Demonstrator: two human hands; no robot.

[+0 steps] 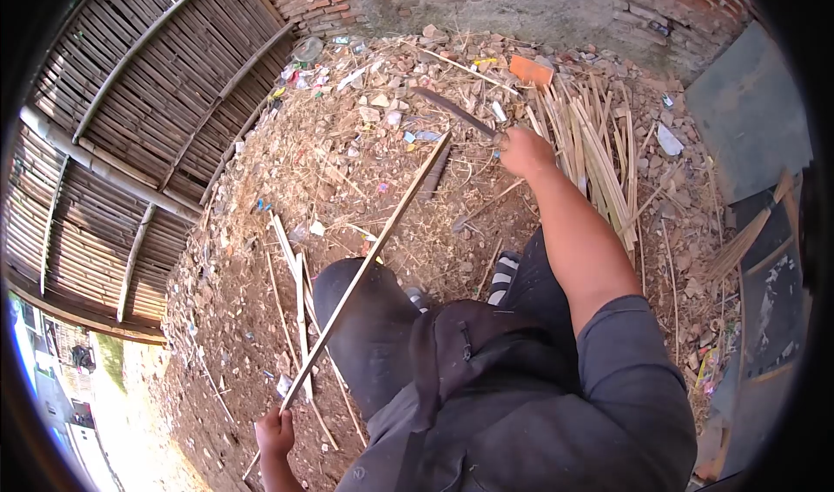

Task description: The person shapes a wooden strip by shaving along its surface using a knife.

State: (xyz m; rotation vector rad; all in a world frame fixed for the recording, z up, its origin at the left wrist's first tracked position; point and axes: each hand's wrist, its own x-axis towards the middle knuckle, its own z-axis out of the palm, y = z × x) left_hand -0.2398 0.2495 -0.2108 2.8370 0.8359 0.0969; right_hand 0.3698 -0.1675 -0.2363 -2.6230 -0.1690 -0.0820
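Stony ground [213, 292] surrounds us; our left hand [275, 435] grips a long wooden strip [370, 261], our right hand [526, 153] a dark, curved knife [453, 109].

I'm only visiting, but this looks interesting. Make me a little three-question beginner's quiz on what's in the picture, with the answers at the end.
1. Fill in: The left hand grips one end of a long, thin ____.
2. True or false: The right hand holds a knife.
3. Where in the view does the bamboo fence stand? A) left B) right C) bottom centre

Key: 1. strip; 2. true; 3. A
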